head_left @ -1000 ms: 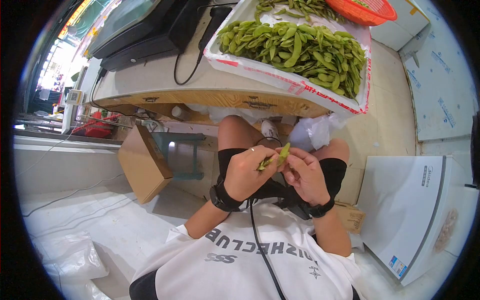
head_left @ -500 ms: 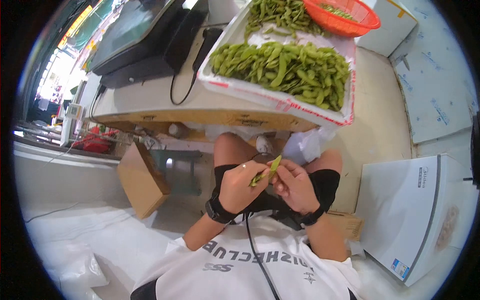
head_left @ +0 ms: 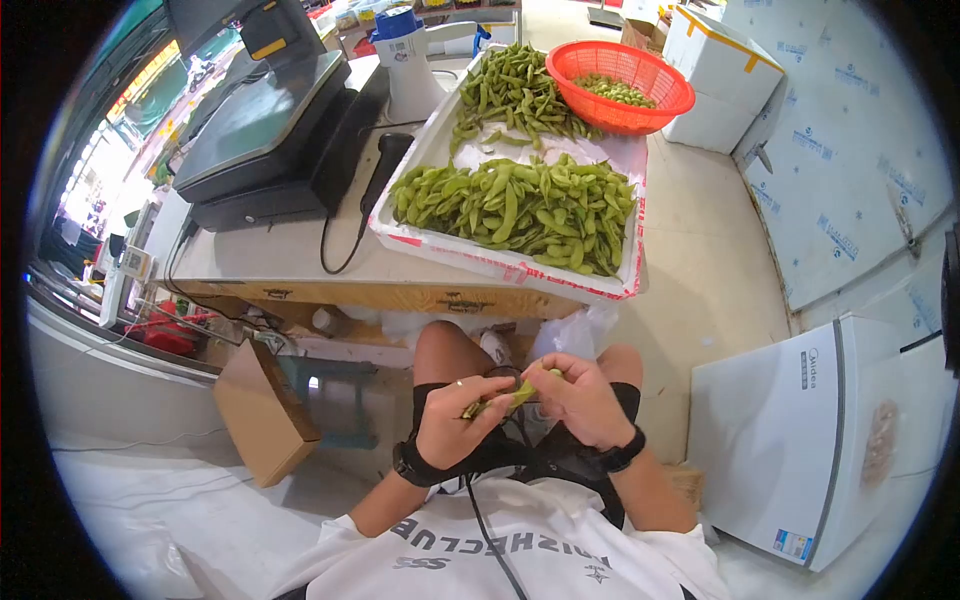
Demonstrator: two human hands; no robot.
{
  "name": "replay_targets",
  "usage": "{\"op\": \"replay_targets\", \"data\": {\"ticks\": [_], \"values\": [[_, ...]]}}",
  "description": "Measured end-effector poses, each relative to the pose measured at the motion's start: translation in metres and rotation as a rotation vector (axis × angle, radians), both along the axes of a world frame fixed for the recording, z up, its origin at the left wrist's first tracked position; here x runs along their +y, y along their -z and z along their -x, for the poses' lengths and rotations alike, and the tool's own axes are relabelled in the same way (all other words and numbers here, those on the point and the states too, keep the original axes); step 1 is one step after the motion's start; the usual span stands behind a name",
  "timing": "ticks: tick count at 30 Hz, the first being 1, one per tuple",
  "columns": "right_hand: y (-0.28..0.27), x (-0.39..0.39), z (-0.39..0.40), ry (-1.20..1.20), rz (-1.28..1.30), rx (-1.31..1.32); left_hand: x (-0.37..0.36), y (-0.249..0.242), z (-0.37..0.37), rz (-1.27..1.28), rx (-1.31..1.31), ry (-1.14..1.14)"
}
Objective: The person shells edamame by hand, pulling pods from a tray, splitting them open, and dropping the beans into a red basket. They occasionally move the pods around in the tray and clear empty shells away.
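Over my lap, my left hand (head_left: 455, 425) is closed around green soybean pods, their ends showing between thumb and fingers. My right hand (head_left: 588, 402) pinches the far end of a soybean pod (head_left: 522, 392) that spans the gap between both hands. How many pods the left fingers cover is hidden. Beyond my knees, a white foam tray (head_left: 500, 262) bears a near heap of plump green pods (head_left: 520, 210) and a farther heap of darker pods (head_left: 515, 100). On the tray's far right corner rests a red plastic basket (head_left: 640, 118) with shelled beans (head_left: 612, 90) inside.
Left of the tray stand a black scale (head_left: 260, 140), a black handheld scanner (head_left: 380, 175) with a cord, and a white-and-blue device (head_left: 408, 80). A cardboard box (head_left: 258, 415) is at my left, a white Midea fridge (head_left: 765, 430) at my right. Foam boxes (head_left: 715, 85) stand behind.
My view has tilted upward, showing more of the counter and basket. My hands are slightly farther apart, and the pod between them has turned from steep to more level.
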State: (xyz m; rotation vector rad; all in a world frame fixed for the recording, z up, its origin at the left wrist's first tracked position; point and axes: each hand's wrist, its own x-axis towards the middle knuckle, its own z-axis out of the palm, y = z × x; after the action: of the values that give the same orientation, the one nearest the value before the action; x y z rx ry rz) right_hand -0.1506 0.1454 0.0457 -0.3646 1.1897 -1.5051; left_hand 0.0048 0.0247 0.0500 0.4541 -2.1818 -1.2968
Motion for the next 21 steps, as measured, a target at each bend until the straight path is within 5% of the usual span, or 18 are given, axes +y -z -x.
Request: {"op": "replay_targets", "data": {"ticks": [4, 9, 19, 21], "values": [[-0.037, -0.001, 0.042, 0.116, 0.009, 0.437, -0.003, 0.005, -0.008, -0.276, 0.051, -0.064], [-0.146, -0.064, 0.113, 0.028, -0.011, 0.843, -0.008, 0.015, -0.018, -0.398, 0.015, -0.034], [-0.136, -0.173, 0.195, -0.276, -0.575, 1.368, -0.028, 0.026, -0.04, -0.35, 0.031, -0.071], [-0.134, -0.17, 0.194, -0.169, -0.49, 1.374, -0.034, 0.027, -0.043, -0.377, 0.035, -0.074]]}}
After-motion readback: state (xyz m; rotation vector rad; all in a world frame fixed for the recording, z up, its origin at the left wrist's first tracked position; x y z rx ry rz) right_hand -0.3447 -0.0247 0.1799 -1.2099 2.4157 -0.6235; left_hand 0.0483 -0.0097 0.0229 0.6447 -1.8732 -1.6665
